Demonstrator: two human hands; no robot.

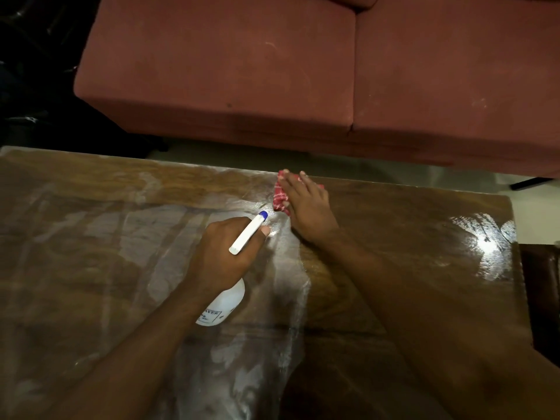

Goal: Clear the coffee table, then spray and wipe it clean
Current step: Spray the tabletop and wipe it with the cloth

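Note:
The brown wooden coffee table (409,237) fills the lower part of the head view, its left half streaked with a whitish wet film. My left hand (225,253) grips a white spray bottle (227,301) with a blue-tipped nozzle that points toward the far edge. My right hand (306,204) lies flat on a red-and-white checked cloth (280,198), pressing it onto the table near the far edge. The cloth is mostly hidden under the fingers.
A dark red sofa (272,71) stands just beyond the table's far edge, with a strip of pale floor (394,169) between them. A dark brown piece of furniture (542,283) sits past the table's right edge. Dark objects lie at the top left.

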